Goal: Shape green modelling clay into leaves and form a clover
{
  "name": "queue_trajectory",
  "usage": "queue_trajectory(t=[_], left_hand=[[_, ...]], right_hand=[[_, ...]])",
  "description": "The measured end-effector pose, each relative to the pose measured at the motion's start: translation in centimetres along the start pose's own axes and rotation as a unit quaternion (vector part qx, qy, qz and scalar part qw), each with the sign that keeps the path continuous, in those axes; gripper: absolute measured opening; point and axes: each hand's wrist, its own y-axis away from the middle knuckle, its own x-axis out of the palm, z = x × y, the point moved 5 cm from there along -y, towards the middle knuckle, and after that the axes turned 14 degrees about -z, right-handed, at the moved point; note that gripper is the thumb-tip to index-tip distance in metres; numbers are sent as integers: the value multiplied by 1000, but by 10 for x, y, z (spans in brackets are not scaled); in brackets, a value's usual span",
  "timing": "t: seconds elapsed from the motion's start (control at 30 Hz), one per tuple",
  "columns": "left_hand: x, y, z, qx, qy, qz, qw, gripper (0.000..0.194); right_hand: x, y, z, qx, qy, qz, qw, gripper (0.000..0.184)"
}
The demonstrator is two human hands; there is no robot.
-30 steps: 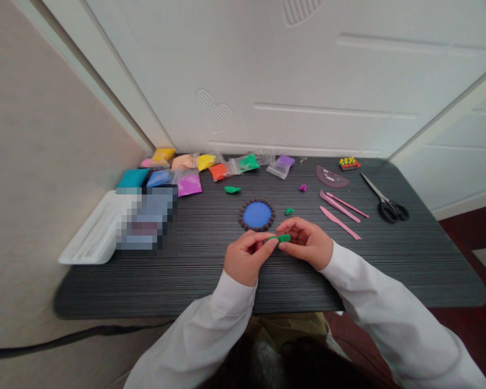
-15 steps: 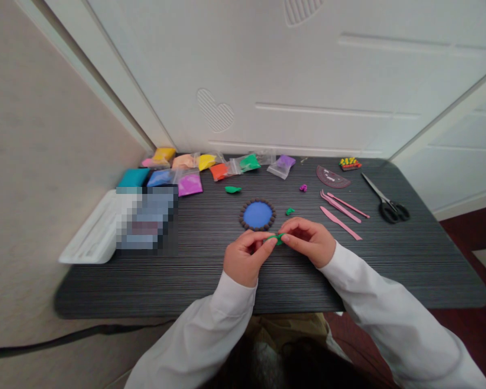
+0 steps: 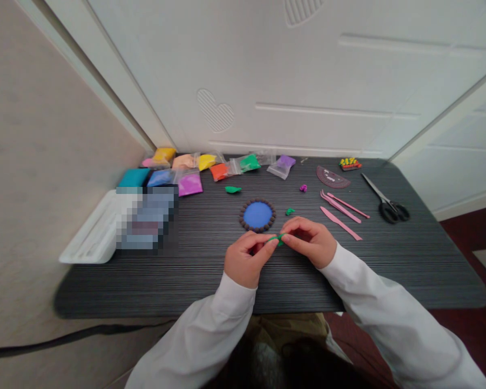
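Note:
Between my two hands is a small piece of green clay point(image 3: 281, 240), pinched at both sides. My left hand point(image 3: 247, 258) grips its left end between thumb and fingers. On its right end, my right hand point(image 3: 311, 241) closes thumb and fingertips. Fingers cover part of the piece, so its full shape is hidden. Just beyond my hands lies a blue clay disc point(image 3: 257, 215) ringed with dark brown balls. A scrap of green clay point(image 3: 290, 212) rests beyond my right hand, and a green leaf-shaped piece point(image 3: 233, 189) lies farther off to the left.
Bagged clay in several colours, such as an orange bag point(image 3: 219, 172), lines the back left. A white tray point(image 3: 89, 232) is at the left. Rightward lie a purple lump point(image 3: 303, 188), pink tools point(image 3: 340, 222), a protractor point(image 3: 332, 177), scissors point(image 3: 389, 208) and a small colourful block point(image 3: 350, 164).
My left hand has shifted very slightly to the right. Both hands keep their pinch on the green clay, and the things on the table have stayed put.

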Motion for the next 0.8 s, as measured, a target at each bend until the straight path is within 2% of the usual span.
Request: queue_trajectory(t=[0.57,0.8], left_hand=[[-2,-1,-3,5,-19,-1,1000,13],[-3,-1,-3,0,-9,-10,1000,13]], right_hand=[[-2,0,-2,12,5,-17,1000,13],[-2,0,-5,43,-2,-15,999,17]])
